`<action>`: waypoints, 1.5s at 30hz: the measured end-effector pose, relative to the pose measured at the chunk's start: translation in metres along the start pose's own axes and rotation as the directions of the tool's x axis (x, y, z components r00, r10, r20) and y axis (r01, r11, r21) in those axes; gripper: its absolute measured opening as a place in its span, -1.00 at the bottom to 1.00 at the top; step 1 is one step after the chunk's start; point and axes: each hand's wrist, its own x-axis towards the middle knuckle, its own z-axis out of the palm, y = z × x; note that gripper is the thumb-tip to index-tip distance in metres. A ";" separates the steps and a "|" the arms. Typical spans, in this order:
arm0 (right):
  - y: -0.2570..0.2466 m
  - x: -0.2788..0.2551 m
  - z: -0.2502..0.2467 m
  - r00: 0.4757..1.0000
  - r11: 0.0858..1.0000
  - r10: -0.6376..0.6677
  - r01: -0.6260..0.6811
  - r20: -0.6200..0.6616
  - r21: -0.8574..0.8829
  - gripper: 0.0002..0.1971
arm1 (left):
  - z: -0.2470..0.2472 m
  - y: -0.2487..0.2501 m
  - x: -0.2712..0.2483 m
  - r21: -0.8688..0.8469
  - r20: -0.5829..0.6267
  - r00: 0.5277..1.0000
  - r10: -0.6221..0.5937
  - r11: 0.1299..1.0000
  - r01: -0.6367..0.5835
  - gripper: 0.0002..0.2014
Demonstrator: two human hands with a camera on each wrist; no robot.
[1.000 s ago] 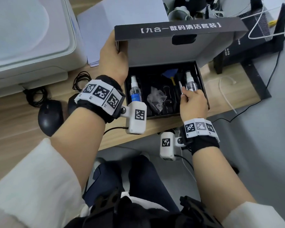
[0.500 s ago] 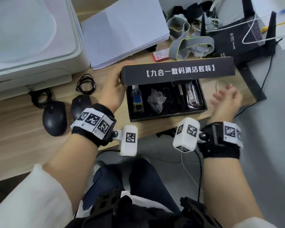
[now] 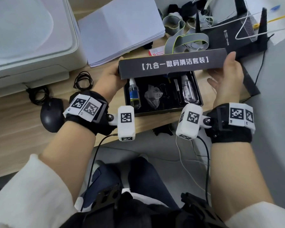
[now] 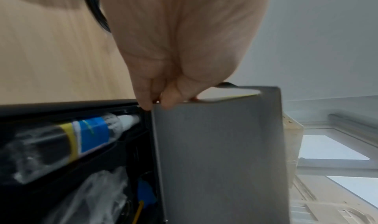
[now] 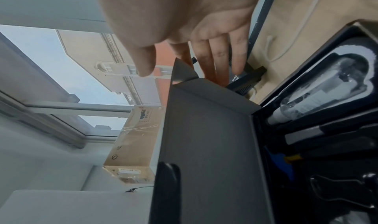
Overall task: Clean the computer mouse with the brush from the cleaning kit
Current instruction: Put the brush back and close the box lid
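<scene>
The left hand (image 3: 111,78) pinches the lid (image 3: 173,63); the right hand (image 3: 227,81), fingers apart, is nearer the brush (image 3: 177,87), whose long axis points away from the person.

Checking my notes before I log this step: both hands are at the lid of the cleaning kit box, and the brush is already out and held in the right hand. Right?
Not quite. The right hand holds no brush: the right wrist view shows its fingers straight at the lid corner. The left hand does grip the lid.

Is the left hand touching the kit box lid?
Touching. The left wrist view shows the left hand pinching the corner of the lid.
</scene>
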 end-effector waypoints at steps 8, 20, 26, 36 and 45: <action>0.015 -0.009 -0.009 0.999 0.999 0.035 -0.036 0.016 0.010 -0.72 | -0.011 -0.003 -0.009 -0.219 0.145 0.984 -0.102 0.967 0.132 -0.72; -0.014 0.007 0.002 0.990 0.998 -0.033 0.025 0.136 0.060 -0.62 | 0.012 0.029 -0.008 -0.473 0.012 0.999 -0.032 0.880 0.034 -0.71; -0.007 0.013 0.005 0.998 0.997 -0.010 0.005 0.069 0.074 -0.75 | 0.015 0.031 -0.010 -0.451 -0.019 0.999 -0.031 0.893 0.019 -0.72; -0.004 0.015 0.001 0.999 0.998 -0.012 0.010 -0.032 -0.067 -0.78 | 0.017 0.015 -0.009 -0.374 -0.049 0.998 -0.025 0.928 0.005 -0.61; -0.005 0.018 0.002 0.999 0.998 -0.007 0.005 -0.040 -0.059 -0.77 | 0.022 0.030 -0.005 -0.375 -0.147 0.986 -0.084 0.927 0.023 -0.65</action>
